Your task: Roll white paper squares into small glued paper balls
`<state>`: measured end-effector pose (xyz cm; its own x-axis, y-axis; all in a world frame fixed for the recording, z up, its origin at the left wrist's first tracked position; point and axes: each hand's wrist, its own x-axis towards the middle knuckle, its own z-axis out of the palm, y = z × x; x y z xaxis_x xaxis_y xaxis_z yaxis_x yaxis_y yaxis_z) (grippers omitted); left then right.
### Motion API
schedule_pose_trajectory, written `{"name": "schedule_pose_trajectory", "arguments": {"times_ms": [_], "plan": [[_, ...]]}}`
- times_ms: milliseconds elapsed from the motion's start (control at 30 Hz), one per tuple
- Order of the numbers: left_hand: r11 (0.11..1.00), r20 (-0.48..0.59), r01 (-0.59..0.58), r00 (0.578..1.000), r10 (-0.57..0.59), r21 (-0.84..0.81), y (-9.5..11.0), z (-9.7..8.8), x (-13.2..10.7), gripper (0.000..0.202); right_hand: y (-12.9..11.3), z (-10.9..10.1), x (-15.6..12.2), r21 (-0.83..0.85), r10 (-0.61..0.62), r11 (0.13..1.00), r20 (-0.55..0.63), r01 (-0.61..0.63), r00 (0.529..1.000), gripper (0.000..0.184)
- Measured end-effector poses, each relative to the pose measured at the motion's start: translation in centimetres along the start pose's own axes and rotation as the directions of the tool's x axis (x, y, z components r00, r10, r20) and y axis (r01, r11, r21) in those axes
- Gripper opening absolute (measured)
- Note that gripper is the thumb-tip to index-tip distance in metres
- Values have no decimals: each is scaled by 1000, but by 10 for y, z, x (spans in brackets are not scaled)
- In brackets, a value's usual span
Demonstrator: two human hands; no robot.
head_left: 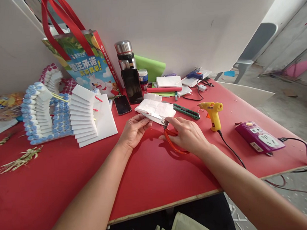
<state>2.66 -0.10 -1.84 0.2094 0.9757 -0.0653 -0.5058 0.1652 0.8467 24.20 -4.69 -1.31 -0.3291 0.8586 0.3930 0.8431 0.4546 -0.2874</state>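
My left hand (134,130) pinches the near left edge of a folded piece of white paper (160,108) above the table. In my right hand (189,132) is a pair of scissors (172,141) with orange handles, its blades lying along the paper's near edge. The fingers of that hand partly cover the handles, and I cannot tell how far the blades are apart. Just beyond lies a green utility knife (186,111). Further right, a yellow glue gun (212,114) rests on the red table (148,182).
White layered pieces (83,114) and a blue-and-white model (40,115) stand left, by a gift bag (91,67). Phones (122,105) and a steel flask (124,52) are at the back. A purple power strip (260,138) with cables sits near the right edge.
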Motion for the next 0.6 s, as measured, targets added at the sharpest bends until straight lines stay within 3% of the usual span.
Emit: {"name": "schedule_pose_trajectory", "arguments": {"times_ms": [300,433,600], "plan": [[1000,-38,5,999,-6,-20,0,-1,0,18,-1,-1,-1,94,57,994,14,-58,998,45],[1000,-4,12,1000,-12,-20,2,-2,-1,23,-1,-3,0,204,193,963,-53,-178,980,39],[997,55,46,998,-43,-59,3,-3,-1,29,8,-11,4,245,390,905,-158,-347,907,41]]}}
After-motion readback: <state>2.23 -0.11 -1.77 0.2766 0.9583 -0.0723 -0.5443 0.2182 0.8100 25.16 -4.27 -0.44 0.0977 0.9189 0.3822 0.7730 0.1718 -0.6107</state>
